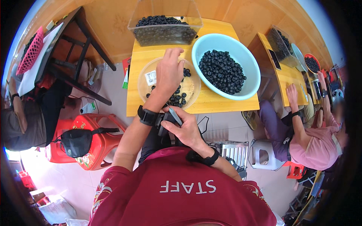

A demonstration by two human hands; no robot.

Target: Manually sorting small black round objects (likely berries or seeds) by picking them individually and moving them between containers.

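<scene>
My left hand (169, 73) hangs over a round clear plastic dish (193, 90), its fingers stretched forward and slightly apart, with nothing visible in them. Small black ring-shaped pieces (175, 99) lie scattered in the dish, beside a white label (151, 78). Close to the table's near edge, my right hand (184, 130) is closed on a slim grey-handled tool (175, 115), whose tip is partly hidden by my left wrist. Right of the dish stands a light blue basin (253, 71) with a heap of the same black pieces (222, 72).
A clear rectangular bin (166, 34) of black pieces stands at the table's back. Left are a red stool (102, 145) with a black bag and a dark table with a pink basket (31, 52). At right, a person in pink (316, 143) sits at another yellow table (286, 84).
</scene>
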